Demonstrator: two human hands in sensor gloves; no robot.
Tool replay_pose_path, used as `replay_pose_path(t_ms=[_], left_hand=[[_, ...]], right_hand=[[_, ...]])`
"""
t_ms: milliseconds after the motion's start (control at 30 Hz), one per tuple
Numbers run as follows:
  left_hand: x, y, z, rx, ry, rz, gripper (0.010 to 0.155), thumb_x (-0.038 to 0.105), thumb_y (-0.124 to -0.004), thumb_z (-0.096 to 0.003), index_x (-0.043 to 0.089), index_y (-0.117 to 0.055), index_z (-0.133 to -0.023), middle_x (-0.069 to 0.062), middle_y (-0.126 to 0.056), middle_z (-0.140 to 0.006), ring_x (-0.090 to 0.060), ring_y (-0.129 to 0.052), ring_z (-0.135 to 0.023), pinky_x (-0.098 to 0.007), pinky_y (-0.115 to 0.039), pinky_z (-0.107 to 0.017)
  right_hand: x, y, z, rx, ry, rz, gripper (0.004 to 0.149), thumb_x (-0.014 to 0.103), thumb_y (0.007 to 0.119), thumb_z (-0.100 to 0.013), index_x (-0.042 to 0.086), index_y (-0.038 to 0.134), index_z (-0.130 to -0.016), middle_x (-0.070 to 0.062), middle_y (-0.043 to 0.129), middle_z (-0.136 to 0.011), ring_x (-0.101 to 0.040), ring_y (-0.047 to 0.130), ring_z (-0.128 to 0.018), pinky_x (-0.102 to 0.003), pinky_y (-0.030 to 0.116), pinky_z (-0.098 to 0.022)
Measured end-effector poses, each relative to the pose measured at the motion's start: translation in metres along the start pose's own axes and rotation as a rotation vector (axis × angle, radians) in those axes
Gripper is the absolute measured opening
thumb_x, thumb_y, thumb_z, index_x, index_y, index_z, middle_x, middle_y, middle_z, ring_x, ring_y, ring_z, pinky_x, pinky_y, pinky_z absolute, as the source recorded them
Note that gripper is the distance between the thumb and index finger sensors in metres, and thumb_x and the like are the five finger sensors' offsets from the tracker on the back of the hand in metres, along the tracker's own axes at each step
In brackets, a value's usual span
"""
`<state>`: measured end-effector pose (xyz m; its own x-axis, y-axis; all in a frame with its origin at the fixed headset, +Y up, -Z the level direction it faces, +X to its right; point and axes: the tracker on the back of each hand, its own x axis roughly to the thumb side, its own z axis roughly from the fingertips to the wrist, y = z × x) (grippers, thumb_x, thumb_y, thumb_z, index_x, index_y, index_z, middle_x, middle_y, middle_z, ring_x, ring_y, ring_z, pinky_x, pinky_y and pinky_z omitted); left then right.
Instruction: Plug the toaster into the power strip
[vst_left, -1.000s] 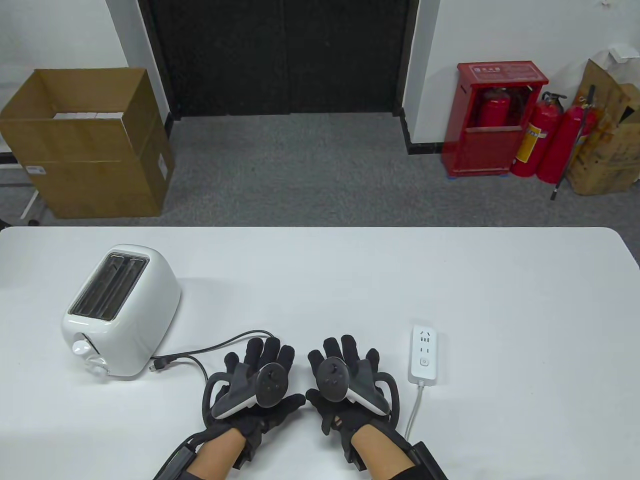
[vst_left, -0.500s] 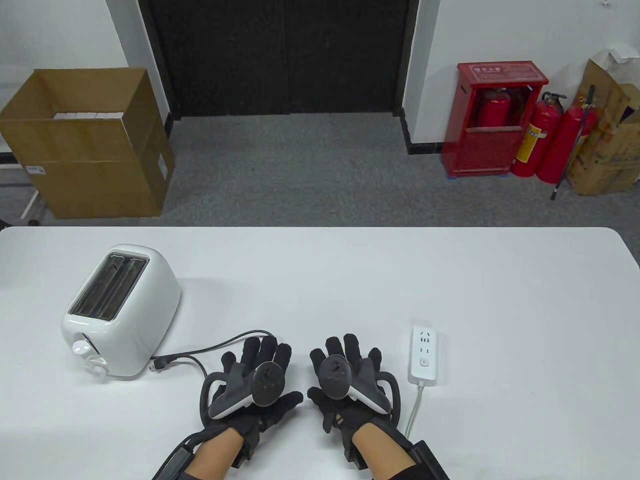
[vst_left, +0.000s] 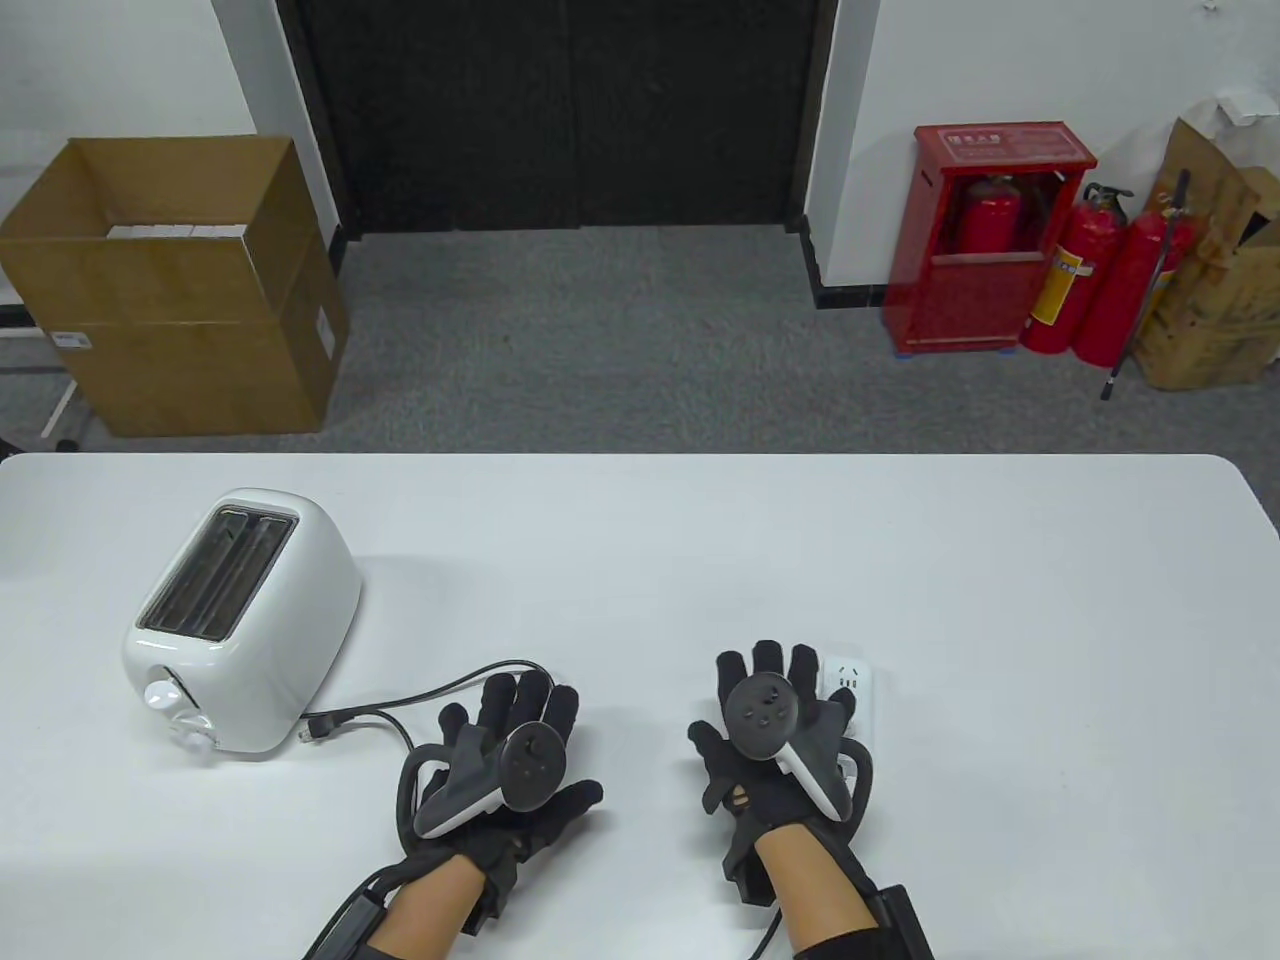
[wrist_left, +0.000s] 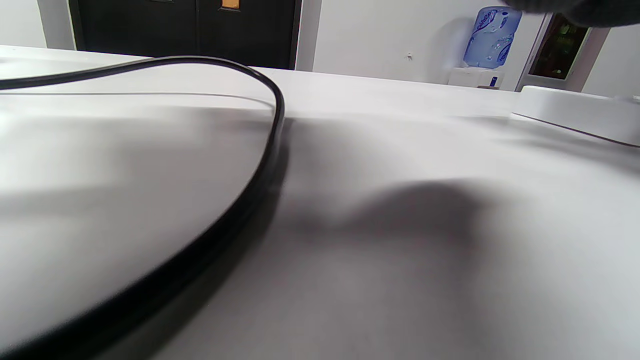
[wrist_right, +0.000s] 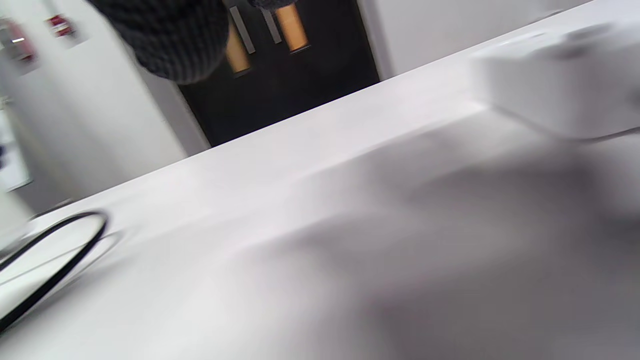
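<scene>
Table view — toaster (vst_left: 245, 620) unplugged, nothing joined yet.
Its plug (vst_left: 318, 728) lies loose beside it; left hand (vst_left: 505, 765) near the cord (vst_left: 440, 690), fingers spread, empty — right hand (vst_left: 775, 735) spread over the power strip (vst_left: 852, 680), well right, contact unclear.

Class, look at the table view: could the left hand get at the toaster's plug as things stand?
Probably yes. The plug lies loose on the table beside the toaster, just left of the left hand, with nothing between them but its own cord.
</scene>
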<state>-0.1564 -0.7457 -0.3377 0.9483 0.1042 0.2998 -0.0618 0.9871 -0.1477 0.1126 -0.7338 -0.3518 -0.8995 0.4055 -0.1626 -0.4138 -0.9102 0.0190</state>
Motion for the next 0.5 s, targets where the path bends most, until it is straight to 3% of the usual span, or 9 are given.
replay_pose_path(t_ms=[133,300,500], left_hand=[[-0.001,0.000,0.000,0.002,0.003,0.001,0.091,0.073,-0.058,-0.0429,0.031,-0.017,-0.112,-0.007,-0.018,-0.123,-0.044,-0.017,-0.114,-0.077,-0.023,-0.066],[-0.002,-0.001,0.000,-0.007,0.010,0.004,0.091,0.073,-0.058,-0.0430,0.031,-0.017,-0.112,-0.007,-0.017,-0.123,-0.044,-0.017,-0.114,-0.077,-0.024,-0.066],[-0.003,-0.001,0.000,-0.012,0.019,0.007,0.091,0.072,-0.059,-0.0434,0.031,-0.017,-0.112,-0.007,-0.018,-0.123,-0.044,-0.018,-0.114,-0.077,-0.024,-0.066]], right_hand=[[-0.027,-0.009,-0.007,-0.035,0.181,-0.004,0.078,0.055,0.074,-0.043,0.031,0.038,-0.107,-0.007,0.027,-0.118,-0.042,0.011,-0.104,-0.073,0.017,-0.065],[-0.050,-0.009,-0.012,0.067,0.383,0.101,0.083,0.061,0.071,-0.043,0.032,0.029,-0.108,-0.015,0.022,-0.117,-0.051,0.019,-0.102,-0.072,0.026,-0.066],[-0.055,-0.003,-0.015,0.124,0.443,0.160,0.082,0.062,0.069,-0.043,0.026,0.037,-0.108,-0.023,0.041,-0.112,-0.056,0.053,-0.092,-0.070,0.049,-0.062]])
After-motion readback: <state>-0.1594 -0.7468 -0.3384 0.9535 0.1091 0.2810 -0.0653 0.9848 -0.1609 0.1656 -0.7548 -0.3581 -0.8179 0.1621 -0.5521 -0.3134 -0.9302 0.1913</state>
